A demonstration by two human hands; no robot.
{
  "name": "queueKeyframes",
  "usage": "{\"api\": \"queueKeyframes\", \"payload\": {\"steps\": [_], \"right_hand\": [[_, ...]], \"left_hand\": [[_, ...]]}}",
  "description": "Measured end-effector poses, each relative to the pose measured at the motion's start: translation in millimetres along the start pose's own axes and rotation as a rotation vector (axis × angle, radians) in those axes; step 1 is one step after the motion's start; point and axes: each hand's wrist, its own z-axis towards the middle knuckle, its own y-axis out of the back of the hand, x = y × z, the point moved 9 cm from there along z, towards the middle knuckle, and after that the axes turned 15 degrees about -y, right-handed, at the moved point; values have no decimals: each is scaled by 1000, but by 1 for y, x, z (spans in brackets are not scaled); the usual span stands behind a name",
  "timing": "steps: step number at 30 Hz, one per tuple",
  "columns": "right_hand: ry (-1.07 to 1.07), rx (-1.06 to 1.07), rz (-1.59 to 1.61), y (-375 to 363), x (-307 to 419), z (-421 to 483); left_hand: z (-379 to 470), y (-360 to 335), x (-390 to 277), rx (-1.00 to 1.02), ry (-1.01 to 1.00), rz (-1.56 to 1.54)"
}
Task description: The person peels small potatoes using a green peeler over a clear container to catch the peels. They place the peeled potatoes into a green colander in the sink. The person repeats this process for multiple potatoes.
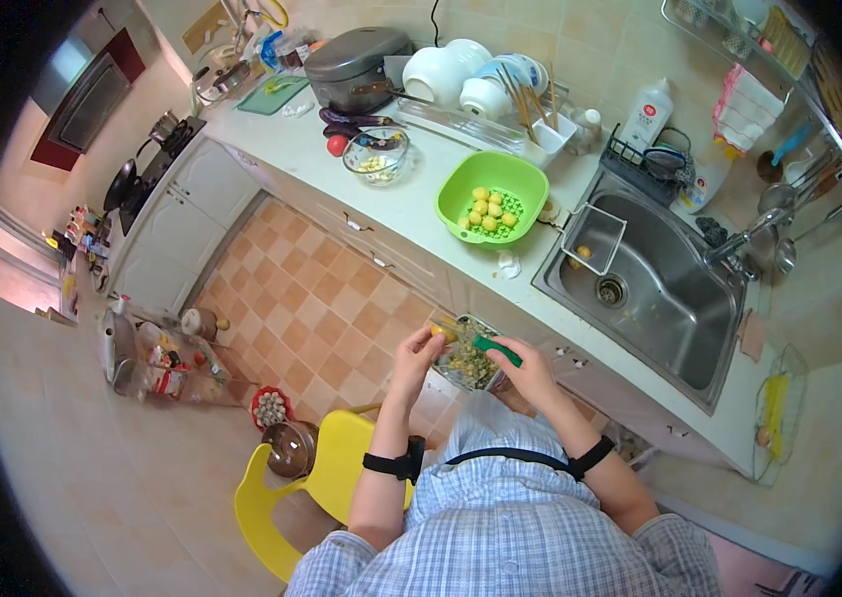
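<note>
My left hand [415, 360] holds a small yellow potato [445, 331] between its fingertips. In my right hand [525, 364] is a peeler by its green handle [497, 349], the head pointing at the potato. Both hands are above a bin [470, 357] of peelings on the floor. On the counter, a green plastic basket [454, 179] holds several peeled potatoes [494, 209]. Unpeeled potatoes [580, 255] lie in the sink beside the drain, partly under a wire rack.
The steel sink [660, 298] is at the right. Along the counter stand a glass bowl [376, 155] of pale pieces, a tomato [337, 145], eggplants [352, 118], a rice cooker [358, 67] and white bowls [436, 74]. A yellow chair [342, 463] stands by my left arm.
</note>
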Motion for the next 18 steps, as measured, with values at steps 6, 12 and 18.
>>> {"api": "queueKeyframes", "payload": {"steps": [6,12,18], "right_hand": [[6,-11,-51,3,-1,0],[-37,-28,-82,1,0,-2],[-89,-19,-47,-5,-5,-1]], "left_hand": [[-2,-7,-10,117,5,242],[-1,-6,-16,120,-4,258],[-2,2,-12,58,-30,321]]}}
